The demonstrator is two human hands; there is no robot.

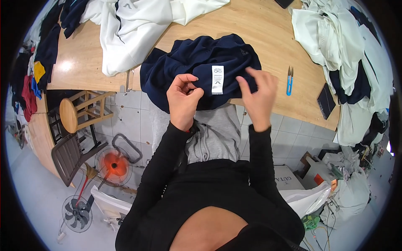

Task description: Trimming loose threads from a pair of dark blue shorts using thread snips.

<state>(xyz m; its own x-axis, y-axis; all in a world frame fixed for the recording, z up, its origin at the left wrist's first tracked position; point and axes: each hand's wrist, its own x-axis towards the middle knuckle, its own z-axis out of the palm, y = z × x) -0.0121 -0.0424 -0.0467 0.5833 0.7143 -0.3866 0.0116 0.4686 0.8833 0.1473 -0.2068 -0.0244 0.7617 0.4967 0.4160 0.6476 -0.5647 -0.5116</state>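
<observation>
A dark navy garment lies bunched at the table's front edge, part of it hanging over toward my lap. On it a white label with dark print lies face up. Just left of the label, my left hand is closed, its fingers curled against the thumb over the cloth. Whatever it may grip is too small or hidden to tell. My right hand is at the garment's right side, thumb and forefinger spread apart. Nothing shows between them, and its fingertips are slightly blurred.
Blue-handled thread snips lie on the wooden table, right of the garment. A dark flat piece is near the right edge. White garments lie at the back left, more at the right. A wooden stool stands below left.
</observation>
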